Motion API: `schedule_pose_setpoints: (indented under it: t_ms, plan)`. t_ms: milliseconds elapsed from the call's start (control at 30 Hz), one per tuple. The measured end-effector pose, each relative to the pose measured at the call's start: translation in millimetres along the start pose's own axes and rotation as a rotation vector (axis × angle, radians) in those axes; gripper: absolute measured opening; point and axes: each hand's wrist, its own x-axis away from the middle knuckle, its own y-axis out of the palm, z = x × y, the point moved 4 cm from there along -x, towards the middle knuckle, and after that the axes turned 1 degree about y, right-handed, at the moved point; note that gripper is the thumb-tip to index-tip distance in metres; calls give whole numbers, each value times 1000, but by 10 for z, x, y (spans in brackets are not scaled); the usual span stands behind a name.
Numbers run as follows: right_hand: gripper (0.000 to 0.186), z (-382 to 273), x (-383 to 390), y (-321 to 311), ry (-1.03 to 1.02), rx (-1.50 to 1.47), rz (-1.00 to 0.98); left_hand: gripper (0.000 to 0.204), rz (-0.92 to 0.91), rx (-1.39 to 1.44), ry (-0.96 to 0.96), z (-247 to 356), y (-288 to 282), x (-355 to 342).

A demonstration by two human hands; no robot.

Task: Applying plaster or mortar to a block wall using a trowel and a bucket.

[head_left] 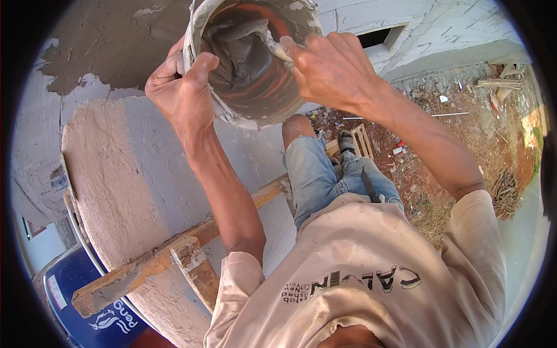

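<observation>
Round, mortar-crusted bucket [264,107] at top centre, mouth toward camera; wet grey mortar [232,64] inside. Left hand [185,90]: thumb over the rim, fingers outside, gripping it. Right hand [333,72]: fingers closed round a pale, mortar-coated hand tool [270,42] reaching into the bucket; its far end is hard to tell from the mortar. Upper rim cut off by frame. Blue cylindrical drum [65,293], lower left: partly behind a mortar-stained wooden beam [139,269], contents hidden.
</observation>
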Motion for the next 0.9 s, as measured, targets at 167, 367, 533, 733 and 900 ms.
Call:
schedule_pose_setpoints:
  t_ms: [167, 367, 533, 733, 900]
  plan:
    - [18, -25, 139, -12, -52, -17, -167, 21, 30, 18, -10, 9, -30, 13]
    - [30, 1, 275, 44, -30, 14, -143, 19, 39, -16, -22, 54, 22, 46]
    - [32, 16, 80, 40, 2, 4, -91, 22, 82, -25, -73, 18, 55, 109]
    - [32, 16, 351, 25, 35, -40, -221, 21, 102, -32, -59, 87, 62, 127]
    - [16, 53, 44, 145, 86, -39, -44, 25, 66, -27, 113, 16, 109, 167]
